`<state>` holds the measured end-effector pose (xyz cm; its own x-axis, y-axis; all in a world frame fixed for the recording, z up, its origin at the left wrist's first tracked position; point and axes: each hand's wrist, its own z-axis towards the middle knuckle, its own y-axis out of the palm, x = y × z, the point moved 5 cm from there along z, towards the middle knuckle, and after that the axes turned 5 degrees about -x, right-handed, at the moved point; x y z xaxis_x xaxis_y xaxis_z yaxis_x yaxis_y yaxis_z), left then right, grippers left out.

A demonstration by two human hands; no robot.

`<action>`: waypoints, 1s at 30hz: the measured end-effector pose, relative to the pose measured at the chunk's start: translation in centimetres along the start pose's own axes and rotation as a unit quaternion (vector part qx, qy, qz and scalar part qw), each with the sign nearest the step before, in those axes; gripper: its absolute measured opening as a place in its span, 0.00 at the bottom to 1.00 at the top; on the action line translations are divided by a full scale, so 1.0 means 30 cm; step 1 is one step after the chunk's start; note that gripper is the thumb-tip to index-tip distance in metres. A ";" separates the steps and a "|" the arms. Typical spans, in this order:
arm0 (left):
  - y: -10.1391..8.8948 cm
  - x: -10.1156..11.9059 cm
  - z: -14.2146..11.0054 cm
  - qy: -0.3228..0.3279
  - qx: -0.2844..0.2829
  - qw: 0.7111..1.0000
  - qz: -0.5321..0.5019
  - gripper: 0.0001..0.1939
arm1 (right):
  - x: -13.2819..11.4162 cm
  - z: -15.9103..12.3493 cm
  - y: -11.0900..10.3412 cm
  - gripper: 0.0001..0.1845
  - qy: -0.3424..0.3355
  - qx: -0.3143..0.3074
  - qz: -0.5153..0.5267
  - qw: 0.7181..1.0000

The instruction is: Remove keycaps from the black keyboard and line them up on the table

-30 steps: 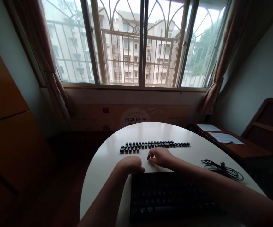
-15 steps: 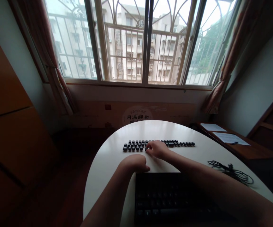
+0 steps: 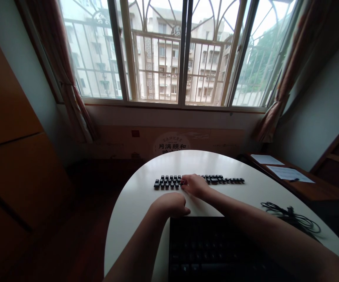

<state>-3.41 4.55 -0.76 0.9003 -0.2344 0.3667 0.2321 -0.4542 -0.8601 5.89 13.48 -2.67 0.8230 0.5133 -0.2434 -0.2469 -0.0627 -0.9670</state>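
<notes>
"Where are the hands?"

"The right hand (image 3: 195,186) reaches in from the right, fingertips at rows of black keycaps (image 3: 167,181) on a white table (image 3: 134,207). The left hand (image 3: 172,204) curls nearer."

"What surrounds them?"

"Near, a black keyboard (image 3: 198,244); right, a loose black cable (image 3: 290,211); far, a wide window (image 3: 184,66)."

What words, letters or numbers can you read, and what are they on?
"月满颐和": on the panel under the window.
Line below: partly hidden by the table, unreadable.
Curved line above: too small.
Keycaps, keyboard, papers: any marks too small, dark or blurred.
</notes>
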 end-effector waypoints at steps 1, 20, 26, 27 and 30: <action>-0.001 0.003 -0.002 0.000 -0.004 1.000 0.008 0.16 | -0.001 0.001 0.001 0.11 0.002 0.001 -0.002 1.000; 0.004 0.017 -0.007 -0.018 -0.044 0.996 0.075 0.13 | -0.009 0.003 0.007 0.10 0.011 0.022 -0.011 1.000; 0.011 -0.004 0.005 -0.010 -0.037 0.997 0.072 0.14 | 0.002 -0.039 -0.059 0.09 -0.004 0.042 0.009 0.999; 0.013 -0.007 0.006 -0.012 -0.041 0.996 0.075 0.15 | 0.011 -0.057 -0.078 0.10 -0.004 0.047 0.011 0.999; 0.016 -0.010 0.009 -0.022 -0.050 0.995 0.085 0.16 | 0.052 -0.138 -0.139 0.13 -0.009 0.070 0.034 0.997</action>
<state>-3.47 4.63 -1.36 0.9389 -0.2790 0.2016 0.0392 -0.4951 -0.8679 10.31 11.00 0.68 0.7933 0.5270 -0.3048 -0.3715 0.0225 -0.9282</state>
